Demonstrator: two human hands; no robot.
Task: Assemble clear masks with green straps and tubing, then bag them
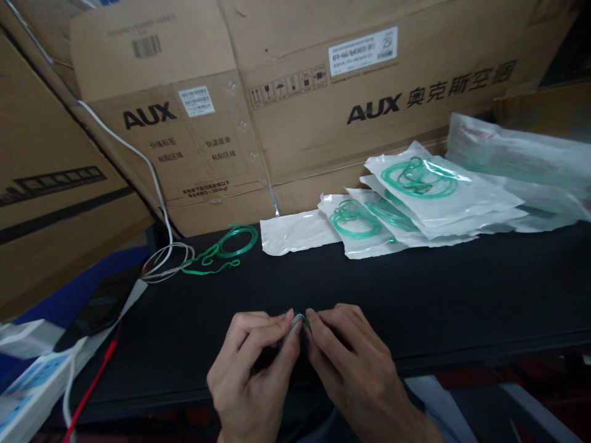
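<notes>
My left hand (256,363) and my right hand (353,363) are close together over the front of the black table. Both are closed, thumb against fingers. Between their fingertips arches a thin pale-green strip (301,317), pinched from both sides. Most of it is hidden by the fingers, so I cannot tell its kind. Beyond the left hand, a loose coil of green tubing (236,241) with thin green ends lies on the table. Clear pouches with coiled green tubing (355,224) are piled at the back right, away from my hands.
Large cardboard boxes (295,135) stand along the table's back edge. A flat white pouch (298,232) lies before them. To the left are a white cable (154,178), a dark phone-like slab (104,304), a power strip (39,387) and a red cord (95,384).
</notes>
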